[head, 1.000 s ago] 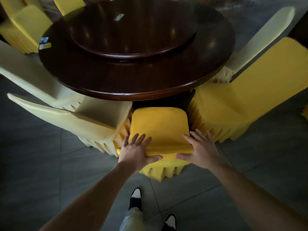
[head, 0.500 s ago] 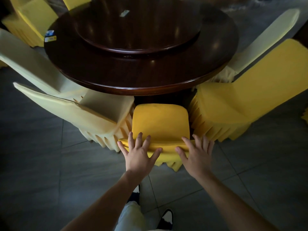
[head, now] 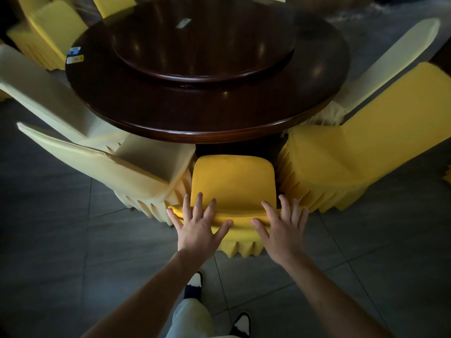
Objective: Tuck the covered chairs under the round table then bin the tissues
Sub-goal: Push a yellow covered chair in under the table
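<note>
A bright yellow covered chair stands right in front of me, its seat reaching under the dark round table. My left hand and my right hand lie flat with spread fingers on the top of its backrest. Two small tissue packets lie at the table's left edge. A small pale item rests on the raised turntable.
Pale cream covered chairs crowd the left side. A yellow covered chair and a cream one stand at the right. More yellow chairs sit at the far left. Grey floor tiles lie around my feet.
My hands went from gripping the chair's backrest to lying flat with straight fingers on it. The chair has slid further under the table.
</note>
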